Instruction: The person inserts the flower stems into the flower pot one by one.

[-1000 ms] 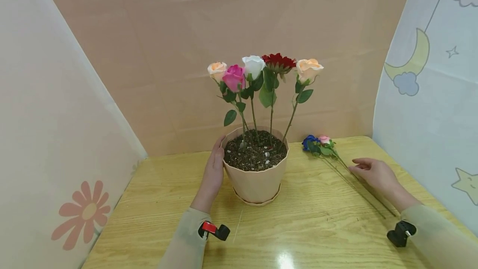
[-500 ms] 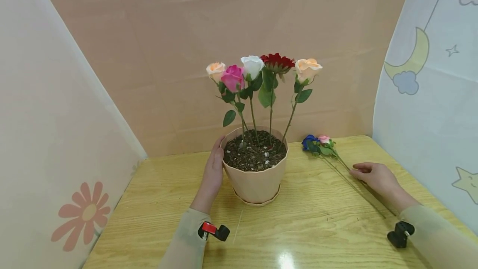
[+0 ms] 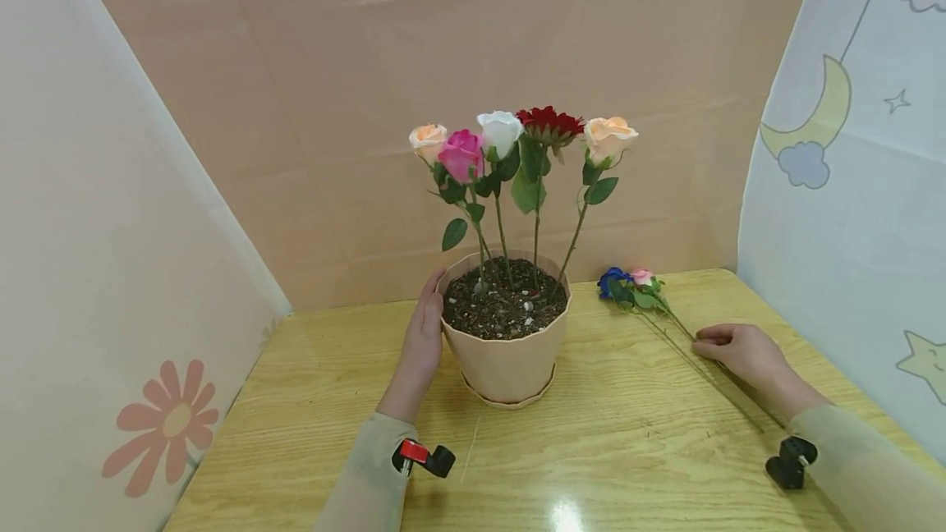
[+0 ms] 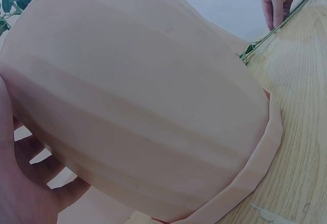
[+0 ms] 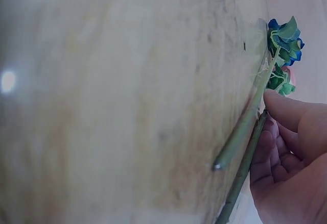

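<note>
A peach flowerpot (image 3: 510,364) full of dark soil (image 3: 495,314) stands on a matching saucer. My left hand (image 3: 423,327) holds the pot's left side, its fingers and thumb spread round the wall, as the left wrist view also shows. Upright in the soil are a magenta rose (image 3: 462,156), a white rose (image 3: 501,134), a dark red flower (image 3: 550,126) and two peach roses, one leftmost (image 3: 429,143), one rightmost (image 3: 609,139). At right, my right hand (image 3: 742,353) pinches the stem of a pink rose (image 3: 642,277) lying on the table. Beside it lies a blue rose (image 3: 613,282).
The wooden table (image 3: 613,450) runs up to a peach cloth backdrop (image 3: 355,105). A pale cloth with a flower print hangs at left, and another with moon and star prints (image 3: 820,113) at right. Each sleeve carries a black wrist mount.
My right hand has lowered slightly, and its fingers have closed on the pink rose's stem. The left hand, the pot and the standing flowers stay in place.
</note>
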A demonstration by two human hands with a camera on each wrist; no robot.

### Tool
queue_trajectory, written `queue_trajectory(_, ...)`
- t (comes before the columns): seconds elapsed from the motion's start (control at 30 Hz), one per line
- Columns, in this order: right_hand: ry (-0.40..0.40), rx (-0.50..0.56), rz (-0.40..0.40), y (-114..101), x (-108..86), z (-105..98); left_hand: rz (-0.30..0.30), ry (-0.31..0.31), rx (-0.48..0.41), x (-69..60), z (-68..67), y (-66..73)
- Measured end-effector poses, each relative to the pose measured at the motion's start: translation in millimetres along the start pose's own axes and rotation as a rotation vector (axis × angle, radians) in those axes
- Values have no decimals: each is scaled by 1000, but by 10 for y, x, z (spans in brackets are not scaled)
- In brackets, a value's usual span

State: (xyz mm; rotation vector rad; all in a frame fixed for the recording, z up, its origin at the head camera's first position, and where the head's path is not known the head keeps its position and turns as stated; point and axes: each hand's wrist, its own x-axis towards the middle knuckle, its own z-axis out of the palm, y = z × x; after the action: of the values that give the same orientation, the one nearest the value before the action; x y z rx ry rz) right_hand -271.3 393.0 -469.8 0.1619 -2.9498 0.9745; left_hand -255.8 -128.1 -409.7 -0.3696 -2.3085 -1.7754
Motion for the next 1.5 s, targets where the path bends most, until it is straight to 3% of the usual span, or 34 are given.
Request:
queue_trajectory(0.63, -22, -18, -4, -66, -20, -26, -3, 4, -9, -1, 14, -13)
queue_trajectory(1.5, 12, 180, 95, -334, -124, -205, 2, 6, -3, -12, 7, 12)
